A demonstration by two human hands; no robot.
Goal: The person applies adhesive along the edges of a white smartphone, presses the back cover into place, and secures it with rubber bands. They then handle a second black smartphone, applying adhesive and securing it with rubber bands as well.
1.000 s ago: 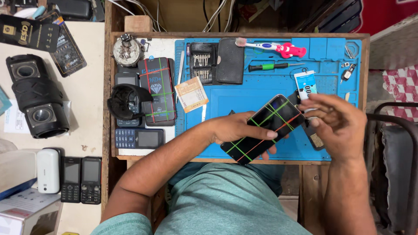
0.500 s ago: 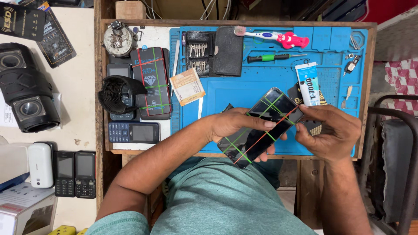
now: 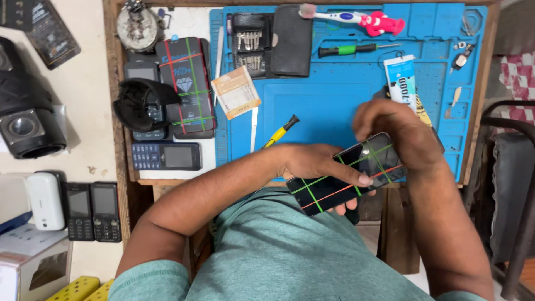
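I see my left hand and right hand both gripping the banded dark phone at the blue mat's near edge; right fingers hide its far-right corner, underside unseen.

The left forearm runs from the lower left of the frame up toward the centre, bare below a short sleeve. The left hand lies palm down just right of centre, thumb stretched rightward, fingers curled underneath. The right arm rises along the right edge, wrist bent sharply inward. The right hand arches above the left, knuckles up, fingers bunched and pointing down.
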